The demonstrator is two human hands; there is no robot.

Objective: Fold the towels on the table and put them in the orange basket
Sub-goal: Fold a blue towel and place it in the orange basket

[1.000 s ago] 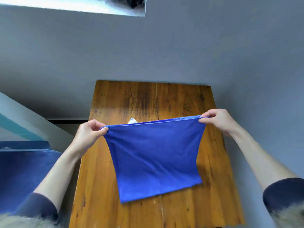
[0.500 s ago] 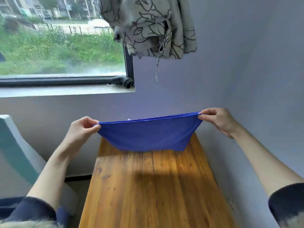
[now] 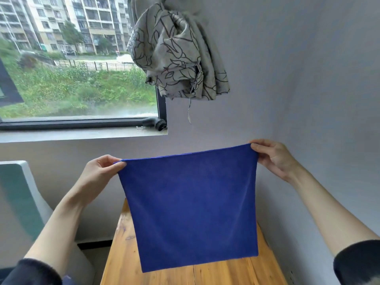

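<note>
A blue towel (image 3: 191, 206) hangs flat in the air above the wooden table (image 3: 123, 262), stretched between both hands. My left hand (image 3: 100, 171) pinches its upper left corner. My right hand (image 3: 271, 155) pinches its upper right corner, slightly higher. The towel's lower edge hangs over the table top and hides much of it. The orange basket is not in view.
A grey wall stands right behind and to the right of the table. A knotted patterned curtain (image 3: 176, 52) hangs above. A window with a sill (image 3: 82, 134) is at the left, and a white and teal chair (image 3: 22, 200) stands left of the table.
The view has tilted up from the table to the wall and window. Both hands lifted the towel off the table; it swung up and now hangs down full length.
</note>
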